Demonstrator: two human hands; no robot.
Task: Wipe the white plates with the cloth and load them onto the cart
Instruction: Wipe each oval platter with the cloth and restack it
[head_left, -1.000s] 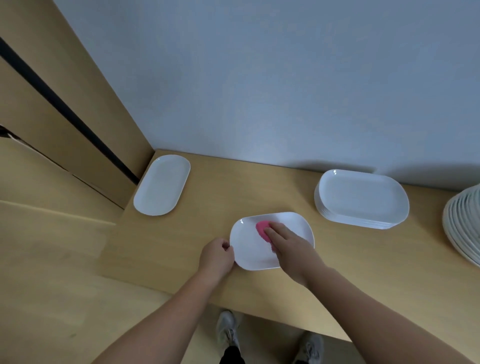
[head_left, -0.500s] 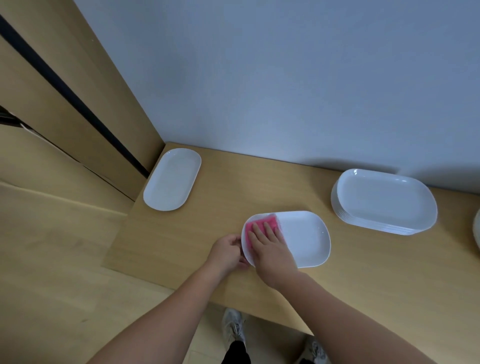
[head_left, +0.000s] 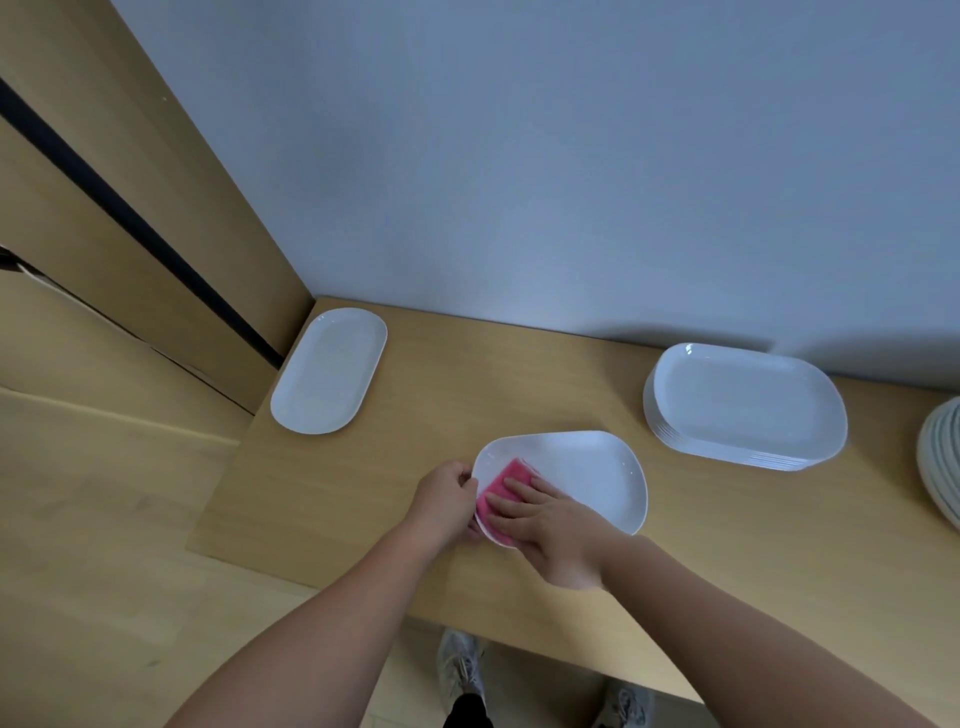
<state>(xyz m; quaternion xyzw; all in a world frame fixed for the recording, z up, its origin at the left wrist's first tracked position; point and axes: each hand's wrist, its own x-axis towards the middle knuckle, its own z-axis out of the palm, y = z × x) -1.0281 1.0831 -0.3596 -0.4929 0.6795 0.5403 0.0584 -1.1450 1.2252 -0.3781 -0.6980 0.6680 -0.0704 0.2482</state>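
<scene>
Left hand grips the left rim of the plate in work, which appears tipped up off the table; pink cloth lies on that plate's left end, right hand pressing it with flat fingers. Plate stack stands well right of it. Risk: wiping pressure on the raised plate could slip the grip and knock it down
</scene>
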